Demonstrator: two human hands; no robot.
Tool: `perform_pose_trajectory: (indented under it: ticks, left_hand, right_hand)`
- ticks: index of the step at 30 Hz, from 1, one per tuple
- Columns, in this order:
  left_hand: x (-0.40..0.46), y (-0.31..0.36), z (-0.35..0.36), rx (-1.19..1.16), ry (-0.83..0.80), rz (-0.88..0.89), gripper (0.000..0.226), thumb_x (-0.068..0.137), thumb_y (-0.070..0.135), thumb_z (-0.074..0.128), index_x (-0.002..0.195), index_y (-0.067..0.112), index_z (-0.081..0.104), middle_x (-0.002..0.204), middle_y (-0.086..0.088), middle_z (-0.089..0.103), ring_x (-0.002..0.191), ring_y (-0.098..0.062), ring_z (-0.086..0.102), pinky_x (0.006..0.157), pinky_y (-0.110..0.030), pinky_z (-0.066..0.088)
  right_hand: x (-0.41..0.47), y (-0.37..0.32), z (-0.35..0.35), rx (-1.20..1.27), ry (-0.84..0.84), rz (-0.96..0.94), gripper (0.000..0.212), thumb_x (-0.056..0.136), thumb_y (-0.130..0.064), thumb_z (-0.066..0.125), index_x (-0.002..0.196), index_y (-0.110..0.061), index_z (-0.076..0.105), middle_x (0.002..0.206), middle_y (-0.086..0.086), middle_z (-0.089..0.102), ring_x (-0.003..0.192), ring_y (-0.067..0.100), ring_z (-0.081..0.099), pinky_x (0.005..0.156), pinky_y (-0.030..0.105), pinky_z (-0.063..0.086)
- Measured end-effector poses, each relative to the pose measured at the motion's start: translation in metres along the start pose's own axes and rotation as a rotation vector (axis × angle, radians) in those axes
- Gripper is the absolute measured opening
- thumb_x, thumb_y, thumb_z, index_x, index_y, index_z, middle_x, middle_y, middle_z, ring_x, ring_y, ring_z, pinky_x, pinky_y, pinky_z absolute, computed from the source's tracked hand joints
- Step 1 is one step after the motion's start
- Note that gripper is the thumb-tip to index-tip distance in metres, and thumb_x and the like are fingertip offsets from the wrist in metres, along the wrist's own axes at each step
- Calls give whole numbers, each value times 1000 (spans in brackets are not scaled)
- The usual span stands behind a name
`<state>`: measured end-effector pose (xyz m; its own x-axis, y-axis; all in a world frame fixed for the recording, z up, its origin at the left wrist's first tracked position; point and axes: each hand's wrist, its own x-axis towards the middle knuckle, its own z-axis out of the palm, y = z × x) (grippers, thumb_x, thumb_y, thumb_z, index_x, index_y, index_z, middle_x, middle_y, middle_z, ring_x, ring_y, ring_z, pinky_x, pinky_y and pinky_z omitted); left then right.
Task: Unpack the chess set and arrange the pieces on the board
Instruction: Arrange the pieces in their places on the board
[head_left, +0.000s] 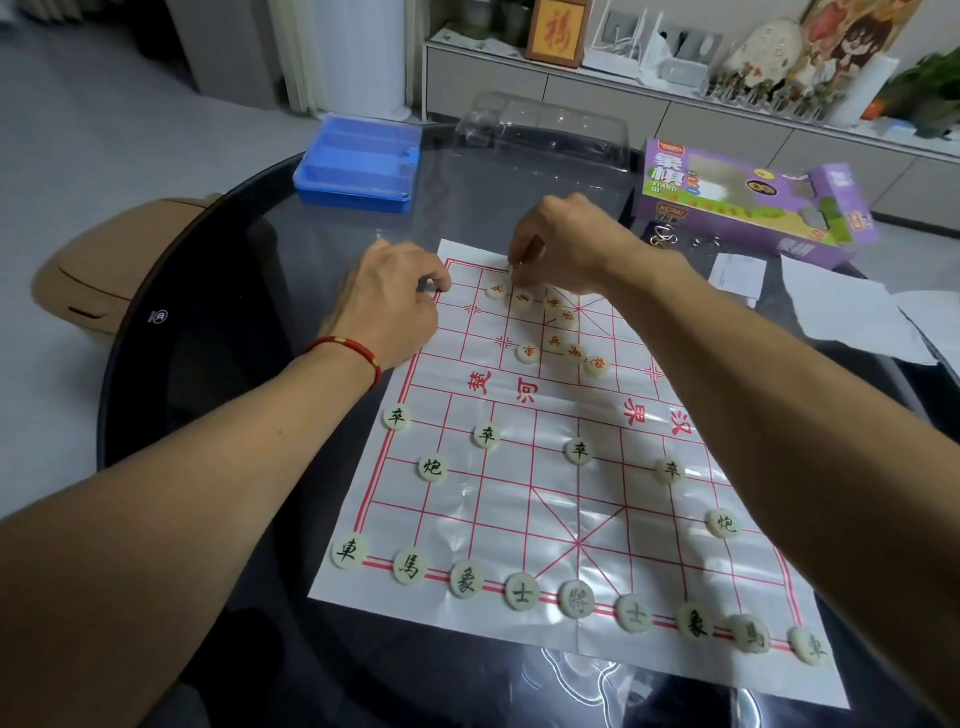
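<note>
Black-lettered pieces sit along the near edge of the paper board, nine in a row, with two cannons and four soldiers on the ranks above. That board lies flat on the dark glass surface, its long axis running away from the camera and skewed a little to the right. At the far end, a loose cluster of red-lettered pieces lies scattered and unsorted. Right hand hovers over that cluster, fingers curled down and pinching something small at the far edge; what it is I cannot tell. Left hand, red bracelet at the wrist, has its fingers curled at the board's far left corner, pressing there. Beyond: a blue plastic case, a clear plastic tray and the purple box.
</note>
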<state>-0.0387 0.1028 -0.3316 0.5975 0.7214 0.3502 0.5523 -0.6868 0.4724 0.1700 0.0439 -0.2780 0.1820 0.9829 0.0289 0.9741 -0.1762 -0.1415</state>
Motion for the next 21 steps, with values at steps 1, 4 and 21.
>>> perform_pose_trajectory:
  ticks: [1,4,21]
  left_hand:
    - [0,0,0,4,2,1,25,92,2,61,111,15,72,116,-6,66,106,-21,57,88,-28,46]
    - [0,-1,1,-1,6,2,26,92,2,62,111,15,73,116,-6,67,105,-19,56,87,-26,46]
    - [2,0,3,2,-4,-21,28,89,0,64,110,16,73,114,-5,67,105,-20,57,90,-30,49]
  right_hand:
    - [0,0,0,2,-4,0,20,85,-24,80,105,-22,77,104,-1,74,90,22,70,84,42,61]
    - [1,0,-1,3,-17,0,22,85,-26,80,107,-22,77,105,-1,73,90,22,70,84,42,61]
    - [-26,-9,-9,-25,38,-186,20,91,-18,73,111,-15,75,108,3,74,92,18,70,84,37,61]
